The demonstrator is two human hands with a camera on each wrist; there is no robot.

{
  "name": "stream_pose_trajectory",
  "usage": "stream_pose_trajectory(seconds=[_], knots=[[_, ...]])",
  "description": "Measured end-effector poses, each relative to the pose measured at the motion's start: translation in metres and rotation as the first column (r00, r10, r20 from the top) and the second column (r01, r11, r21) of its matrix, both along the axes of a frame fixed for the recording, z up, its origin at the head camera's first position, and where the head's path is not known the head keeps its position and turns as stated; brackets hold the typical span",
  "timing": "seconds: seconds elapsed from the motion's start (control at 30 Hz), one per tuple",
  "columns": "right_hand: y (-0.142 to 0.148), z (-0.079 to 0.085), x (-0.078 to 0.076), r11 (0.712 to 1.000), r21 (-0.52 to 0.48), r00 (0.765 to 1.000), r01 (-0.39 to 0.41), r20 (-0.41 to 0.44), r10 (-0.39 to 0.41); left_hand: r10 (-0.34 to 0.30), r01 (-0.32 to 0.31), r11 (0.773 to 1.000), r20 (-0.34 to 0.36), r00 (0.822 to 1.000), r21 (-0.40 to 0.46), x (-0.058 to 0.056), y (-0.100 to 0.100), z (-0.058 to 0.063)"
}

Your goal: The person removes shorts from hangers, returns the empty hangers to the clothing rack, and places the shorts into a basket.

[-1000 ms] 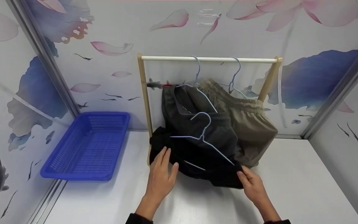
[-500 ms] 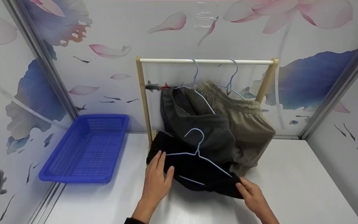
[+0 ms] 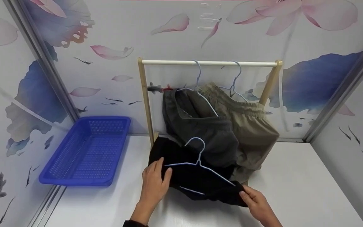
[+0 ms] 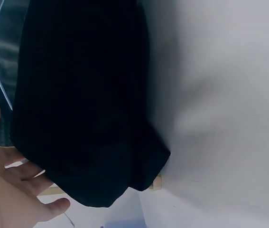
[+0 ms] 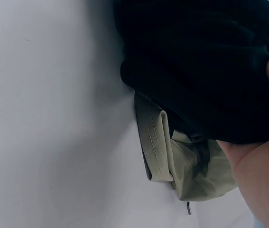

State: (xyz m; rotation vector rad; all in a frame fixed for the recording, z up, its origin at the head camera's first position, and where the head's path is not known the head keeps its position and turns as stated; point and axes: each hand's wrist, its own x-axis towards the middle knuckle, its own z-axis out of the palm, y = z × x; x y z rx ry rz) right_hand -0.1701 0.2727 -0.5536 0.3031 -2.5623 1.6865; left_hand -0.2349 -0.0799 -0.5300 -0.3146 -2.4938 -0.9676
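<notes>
Black shorts (image 3: 213, 187) are stretched over a light blue wire hanger (image 3: 199, 162), its hook pointing up and the bar running inside the waist. My right hand (image 3: 257, 201) pinches the right end of the waist, thumb on top; the right wrist view shows the thumb lying over the black cloth. At the opposite end my left hand (image 3: 153, 183) rests against the shorts with extended fingers and the thumb apart. In the left wrist view, the fingertips (image 4: 44, 183) touch the cloth's edge, partly behind it. The shorts' lower part hangs close over the white table.
A small wooden clothes rack with a white rod (image 3: 169, 62) stands behind. From it hang dark grey shorts (image 3: 213, 135) and khaki shorts (image 3: 250, 126) on matching hangers. A blue perforated basket (image 3: 90, 157) sits on the left. Printed wall panels enclose the table.
The black shorts and their hanger have come down and toward me, away from the rack. Both hands have moved with them, the left also slightly left.
</notes>
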Motion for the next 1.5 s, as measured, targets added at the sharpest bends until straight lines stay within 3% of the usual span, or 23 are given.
stream_pose_trajectory(seconds=[0.27,0.47,0.73,0.97,1.1,1.37,1.5], knots=[[0.003,0.000,0.000,0.999,-0.019,0.998,-0.045,-0.035,0.045,0.040,-0.041,0.999,-0.123,0.992,-0.003,-0.004,-0.002,0.001],[0.001,0.012,-0.002,0.995,0.092,0.992,0.025,-0.124,-0.013,0.045,-0.040,0.999,-0.165,0.985,0.034,-0.003,0.000,0.008],[-0.014,0.044,-0.010,0.932,0.347,0.988,0.105,-0.140,-0.059,0.032,-0.026,0.996,-0.080,0.996,0.082,0.006,0.003,0.041],[-0.029,0.050,-0.015,0.933,0.294,0.964,0.207,-0.223,-0.144,0.057,-0.043,0.993,-0.133,0.989,0.106,0.012,0.010,0.061],[-0.037,0.042,-0.016,0.921,0.209,0.919,0.327,-0.297,-0.259,0.083,-0.060,0.989,-0.167,0.983,0.138,0.012,0.015,0.062],[-0.049,0.019,-0.018,0.846,-0.008,0.755,0.533,-0.447,-0.480,0.120,-0.081,0.980,-0.220,0.968,0.180,0.014,0.029,0.053],[-0.048,0.019,-0.017,0.811,-0.104,0.695,0.575,-0.461,-0.552,0.101,-0.055,0.980,-0.241,0.965,0.189,0.014,0.036,0.054]])
